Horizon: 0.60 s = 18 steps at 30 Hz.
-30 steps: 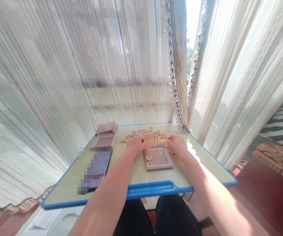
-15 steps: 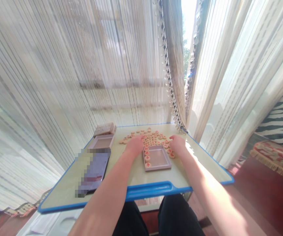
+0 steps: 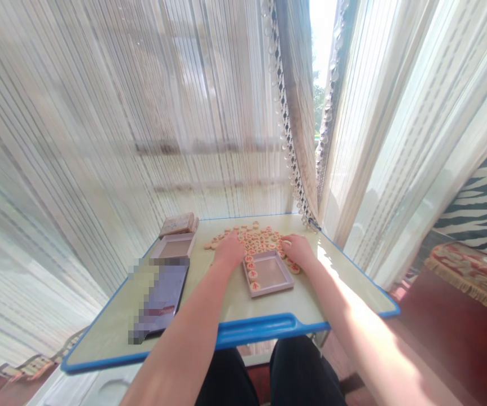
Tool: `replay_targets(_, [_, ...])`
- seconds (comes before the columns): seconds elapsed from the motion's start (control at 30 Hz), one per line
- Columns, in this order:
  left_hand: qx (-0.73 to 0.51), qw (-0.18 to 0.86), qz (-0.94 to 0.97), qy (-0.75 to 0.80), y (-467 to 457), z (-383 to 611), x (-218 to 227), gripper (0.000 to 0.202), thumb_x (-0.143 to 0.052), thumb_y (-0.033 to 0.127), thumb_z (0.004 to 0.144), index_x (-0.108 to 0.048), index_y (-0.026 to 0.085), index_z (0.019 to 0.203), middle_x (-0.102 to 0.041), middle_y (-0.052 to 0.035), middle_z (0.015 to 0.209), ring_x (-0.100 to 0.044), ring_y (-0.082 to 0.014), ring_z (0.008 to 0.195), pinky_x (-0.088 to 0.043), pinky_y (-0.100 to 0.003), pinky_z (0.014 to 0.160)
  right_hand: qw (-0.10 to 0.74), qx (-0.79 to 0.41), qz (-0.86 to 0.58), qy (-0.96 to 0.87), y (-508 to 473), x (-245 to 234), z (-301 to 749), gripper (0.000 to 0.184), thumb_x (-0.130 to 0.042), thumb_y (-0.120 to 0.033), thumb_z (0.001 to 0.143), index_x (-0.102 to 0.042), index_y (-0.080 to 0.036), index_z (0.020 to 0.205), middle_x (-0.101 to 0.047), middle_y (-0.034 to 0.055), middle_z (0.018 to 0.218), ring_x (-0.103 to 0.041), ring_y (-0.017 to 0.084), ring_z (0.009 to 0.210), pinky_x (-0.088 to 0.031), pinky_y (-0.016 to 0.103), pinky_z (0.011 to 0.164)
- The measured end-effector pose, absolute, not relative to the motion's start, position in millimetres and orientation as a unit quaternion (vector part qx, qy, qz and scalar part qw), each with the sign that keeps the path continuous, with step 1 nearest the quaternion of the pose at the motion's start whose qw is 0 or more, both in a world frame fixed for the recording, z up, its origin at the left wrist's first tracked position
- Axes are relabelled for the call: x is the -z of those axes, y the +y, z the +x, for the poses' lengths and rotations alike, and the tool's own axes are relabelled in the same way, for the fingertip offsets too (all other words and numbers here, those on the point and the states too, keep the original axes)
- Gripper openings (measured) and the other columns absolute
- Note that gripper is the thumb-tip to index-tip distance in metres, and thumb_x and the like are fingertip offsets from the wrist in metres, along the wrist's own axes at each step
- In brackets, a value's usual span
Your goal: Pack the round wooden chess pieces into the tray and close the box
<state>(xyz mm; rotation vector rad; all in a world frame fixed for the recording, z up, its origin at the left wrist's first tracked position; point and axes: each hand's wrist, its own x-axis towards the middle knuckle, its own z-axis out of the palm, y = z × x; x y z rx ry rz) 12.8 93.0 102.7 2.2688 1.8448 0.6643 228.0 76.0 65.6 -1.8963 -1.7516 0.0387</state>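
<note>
A loose pile of round Chinese chess pieces (image 3: 262,239) with red markings is spread over the far middle of the table. My left hand (image 3: 229,249) rests at the pile's left side, fingers stretched over the pieces and apart. At the right side, my right hand (image 3: 299,249) has its thumb and fingertips pinched on a piece at the pile's edge; the fingers partly hide it. Between my forearms lies a shallow pinkish tray (image 3: 273,273), with several red-marked pieces lined up along its left wall. A few pieces (image 3: 294,268) sit just outside its right wall.
On the left of the blue-edged table (image 3: 345,293) lie a tablet (image 3: 169,296), partly blurred out, a second shallow tray (image 3: 175,246) and a pale box (image 3: 178,223) behind it. A blue trough (image 3: 258,330) runs along the front edge. Curtains hang close behind the table.
My right hand has moved left, in against the pile, and its fingers have closed at the edge. My left hand has shifted slightly left over the pieces.
</note>
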Motion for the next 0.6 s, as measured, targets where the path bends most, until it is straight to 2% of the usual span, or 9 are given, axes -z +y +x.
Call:
replay_targets(0.1, [-0.232,0.054,0.757,0.609,93.1,13.3,-102.1,0.041,-0.041,0.013,0.08,-0.05,0.015,0.12,-0.063,-0.0109,0.113,-0.055,-0.0208,0.108,-0.041,-0.03,0.092,0.254,0.0,-0.698,-0.67,80.1,-63.2,228.9,0.034,-0.041,-0.022,0.083,-0.071,-0.022,0.1,-0.067,0.0042,0.108,-0.056,0.019,0.103,-0.032,0.03,0.095])
replay_targets(0.27, [-0.235,0.031,0.762,0.602,92.9,13.1,-100.6,0.037,-0.041,0.015,0.08,-0.054,0.016,0.115,-0.064,-0.0114,0.108,-0.055,-0.0217,0.105,-0.043,-0.031,0.089,0.255,0.008,-0.755,-0.604,79.2,-64.2,230.2,0.031,-0.046,-0.031,0.079,-0.072,-0.02,0.093,-0.07,0.0082,0.095,-0.056,0.025,0.098,-0.039,0.032,0.084])
replay_targets(0.43, [-0.222,0.009,0.772,0.596,92.3,13.7,-100.5,0.03,-0.04,0.016,0.082,-0.06,0.016,0.104,-0.066,-0.0114,0.103,-0.056,-0.0237,0.104,-0.043,-0.034,0.087,0.281,-0.023,-0.762,-0.584,76.6,-66.8,229.9,0.025,-0.05,-0.029,0.076,-0.071,-0.019,0.086,-0.07,0.0074,0.086,-0.059,0.022,0.088,-0.041,0.03,0.075])
replay_targets(0.6, [-0.223,0.003,0.773,0.594,90.0,14.7,-102.3,0.029,-0.039,0.018,0.084,-0.06,0.017,0.104,-0.066,-0.0107,0.103,-0.056,-0.0232,0.103,-0.043,-0.033,0.087,0.342,-0.042,-0.746,-0.57,80.3,-62.8,232.7,0.024,-0.056,-0.026,0.072,-0.068,-0.018,0.092,-0.069,0.0056,0.086,-0.06,0.02,0.085,-0.04,0.027,0.074])
